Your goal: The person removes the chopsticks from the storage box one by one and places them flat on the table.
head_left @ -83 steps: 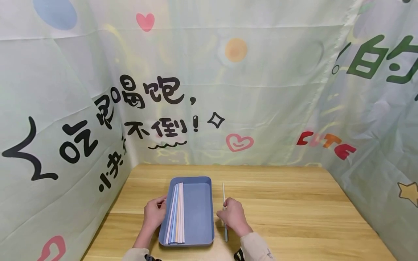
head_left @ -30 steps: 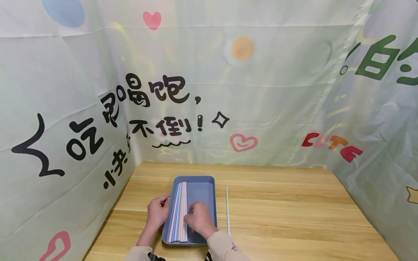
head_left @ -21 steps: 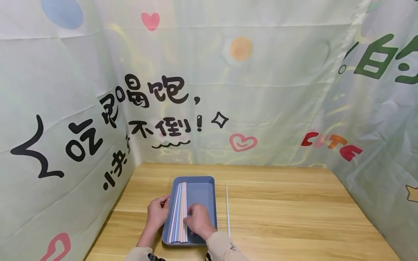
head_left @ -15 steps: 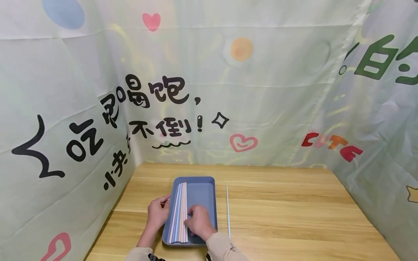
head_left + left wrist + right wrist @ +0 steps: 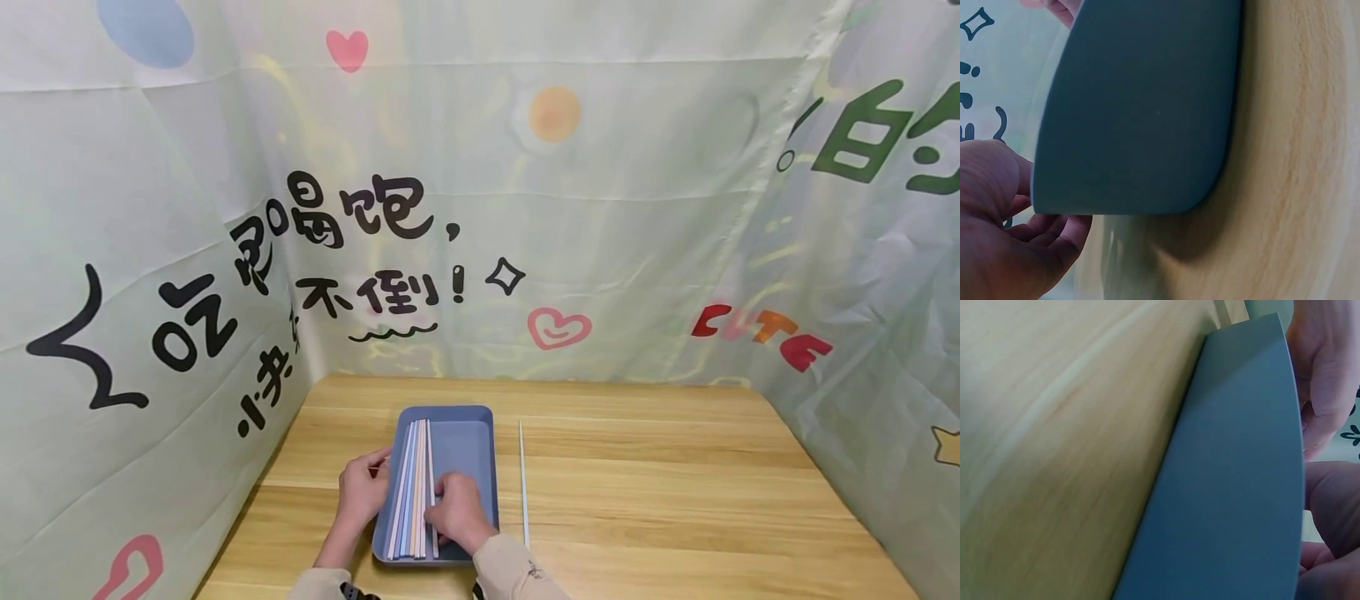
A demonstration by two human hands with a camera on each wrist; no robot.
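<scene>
A blue-grey rectangular tray (image 5: pixel 463 446) holds a row of pastel chopsticks (image 5: pixel 407 492) along its left side. My left hand (image 5: pixel 363 487) grips the tray's left edge; in the left wrist view the fingers curl at the corner of the tray wall (image 5: pixel 1141 106). Over the tray, my right hand (image 5: pixel 461 507) pinches a pale chopstick (image 5: pixel 431 454) at the right of the row, its near end a little apart from the others. The right wrist view shows mostly the outer tray wall (image 5: pixel 1235 469), which hides the chopsticks.
A single light-blue chopstick (image 5: pixel 523 479) lies on the wooden table (image 5: pixel 637 475) to the right of the tray. Printed cloth walls (image 5: pixel 615 217) stand behind the table and at both sides.
My right hand has left the light-blue chopstick on the table and come over the tray. Its pinched chopstick's near end has just shifted right, away from the row. My left hand stays put.
</scene>
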